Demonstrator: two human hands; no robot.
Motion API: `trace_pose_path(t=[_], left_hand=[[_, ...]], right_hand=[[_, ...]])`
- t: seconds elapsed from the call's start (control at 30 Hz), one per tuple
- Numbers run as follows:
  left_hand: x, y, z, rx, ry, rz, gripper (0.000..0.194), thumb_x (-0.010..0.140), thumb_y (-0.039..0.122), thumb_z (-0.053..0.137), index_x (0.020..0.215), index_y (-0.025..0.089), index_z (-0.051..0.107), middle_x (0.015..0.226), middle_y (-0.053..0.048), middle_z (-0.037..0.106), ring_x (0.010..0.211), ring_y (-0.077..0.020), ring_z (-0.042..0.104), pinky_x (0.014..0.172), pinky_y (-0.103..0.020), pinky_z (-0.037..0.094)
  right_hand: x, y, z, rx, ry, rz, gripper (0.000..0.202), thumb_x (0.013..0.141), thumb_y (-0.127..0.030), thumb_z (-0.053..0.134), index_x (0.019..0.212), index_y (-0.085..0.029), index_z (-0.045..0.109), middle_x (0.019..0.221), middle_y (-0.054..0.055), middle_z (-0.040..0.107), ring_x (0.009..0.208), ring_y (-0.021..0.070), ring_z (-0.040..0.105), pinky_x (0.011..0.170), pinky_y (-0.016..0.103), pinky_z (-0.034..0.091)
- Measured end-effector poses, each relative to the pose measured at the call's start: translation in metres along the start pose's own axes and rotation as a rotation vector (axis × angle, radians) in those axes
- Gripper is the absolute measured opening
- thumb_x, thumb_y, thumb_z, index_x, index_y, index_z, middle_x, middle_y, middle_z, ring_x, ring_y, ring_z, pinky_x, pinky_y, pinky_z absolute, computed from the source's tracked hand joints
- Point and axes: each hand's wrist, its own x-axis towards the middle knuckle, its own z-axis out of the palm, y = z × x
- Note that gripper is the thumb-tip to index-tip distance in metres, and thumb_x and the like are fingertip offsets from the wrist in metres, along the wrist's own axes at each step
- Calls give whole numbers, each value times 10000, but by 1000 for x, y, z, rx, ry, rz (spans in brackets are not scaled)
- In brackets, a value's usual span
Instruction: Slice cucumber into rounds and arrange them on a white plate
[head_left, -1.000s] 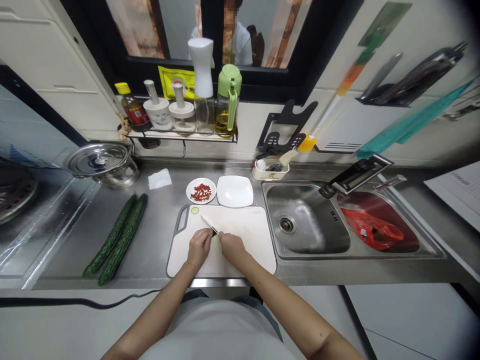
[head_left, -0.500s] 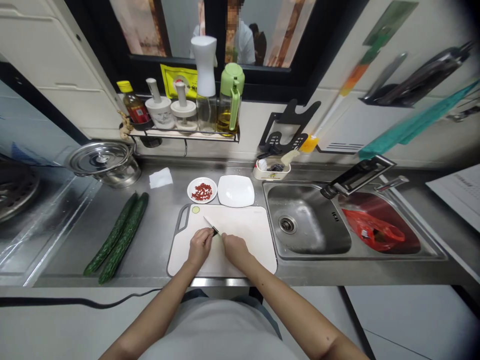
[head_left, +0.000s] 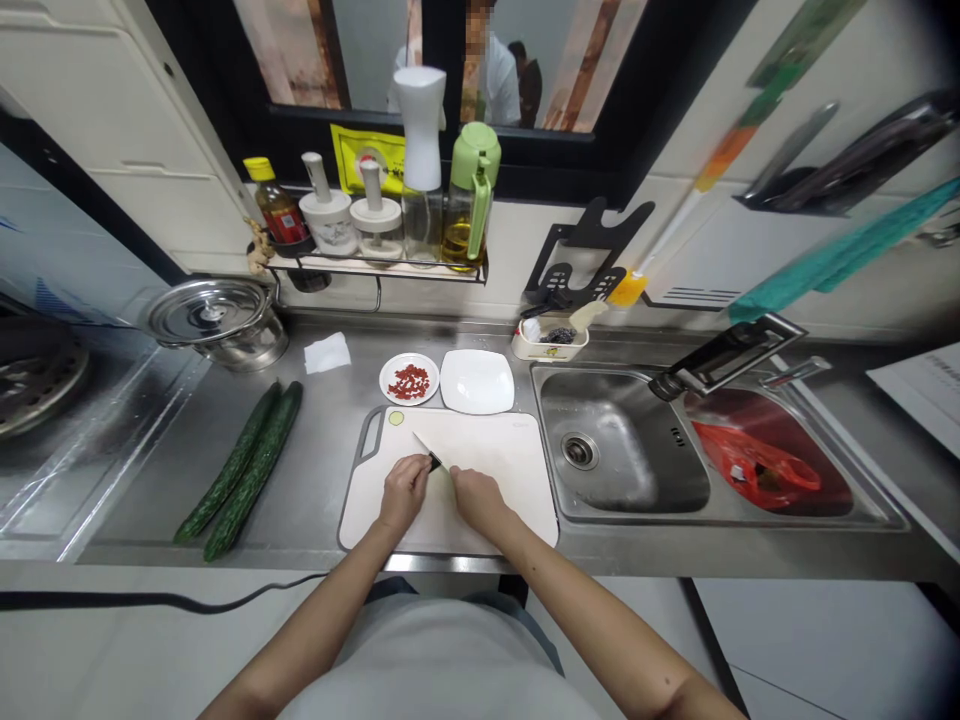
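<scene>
A small knife [head_left: 421,440] is over the white cutting board [head_left: 495,450], its pale blade pointing up and left and its dark part by my left fingertips. My left hand [head_left: 403,492] is closed, with thumb and fingers pinched on the knife near the base of the blade. Wrapped round the rear end of the handle, my right hand [head_left: 478,498] hides most of its grip. A round pale-green slice [head_left: 396,418] lies at the board's upper left. Behind the board are a plate of red pieces [head_left: 409,381] and a white plate [head_left: 477,382].
Two long cucumbers [head_left: 255,470] lie left of the board. Farther back are a white paper [head_left: 327,353] and a lidded pot [head_left: 217,320]. To the right, the sink [head_left: 622,440] has a red bag [head_left: 757,465] in its second basin. A rack [head_left: 375,266] holds bottles and jars.
The camera view has shifted slightly, so the scene sits a little farther right. Both hands keep nearly the same pose around the knife.
</scene>
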Motion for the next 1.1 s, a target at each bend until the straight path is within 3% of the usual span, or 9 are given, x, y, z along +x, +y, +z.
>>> trace_pose_path(t=[0.4, 1.1], left_hand=[[0, 0, -1, -9, 2, 1, 194, 882, 217, 470, 936, 194, 655, 946, -68, 685, 903, -182, 621, 819, -353, 515], [0, 1, -1, 0, 2, -10, 198, 883, 217, 468, 917, 193, 661, 957, -72, 683, 919, -183, 620, 837, -359, 513]], right_hand=[[13, -4, 4, -1, 25, 2, 308, 885, -85, 304, 1080, -145, 536, 910, 112, 672, 860, 200, 649, 696, 283, 463], [9, -5, -2, 2, -16, 17, 287, 872, -74, 342, 1072, -138, 539, 897, 115, 667, 887, 199, 645, 714, 278, 458]])
